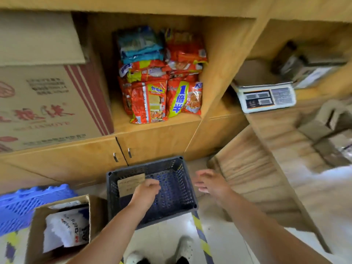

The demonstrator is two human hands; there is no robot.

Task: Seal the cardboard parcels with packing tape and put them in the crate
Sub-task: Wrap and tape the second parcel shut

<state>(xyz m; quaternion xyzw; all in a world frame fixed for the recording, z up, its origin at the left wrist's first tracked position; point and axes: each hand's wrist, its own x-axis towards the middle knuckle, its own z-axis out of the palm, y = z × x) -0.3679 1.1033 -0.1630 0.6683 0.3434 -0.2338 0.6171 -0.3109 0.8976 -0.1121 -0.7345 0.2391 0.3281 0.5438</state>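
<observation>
— One parcel (130, 184) is all I can make out clearly. Start me at the left.

— Far left on the floor is a blue plastic bin (17, 206), then an open carton (38, 225) with white bags (64, 227) inside. Next comes the dark crate (112, 196). The parcel is inside it, leaning tilted toward the left rear wall.

— And the hands?

— The left hand (146, 190) is down in the crate at the parcel's lower right corner, fingers curled. Blur hides whether they pinch the cardboard or only lie against it, so I cannot tell. Higher up, noodle packets (162, 82) sit on the shelf (156, 127). The right hand (211, 182) hovers just beside the crate's right rim, fingers spread, holding nothing. Further right a scale (266, 98) stands on the counter (276, 134).

— How would that parcel handle?

— My guess is light and stiff, being a small flat piece of cardboard, so one hand should be enough. Taped faces would likely be slick. I'd take it by two opposite edges, thumb on one and fingers on the other, not by the face. Its corners may crush if it drops against the perforated wall, so it is better laid flat on the bottom.
</observation>
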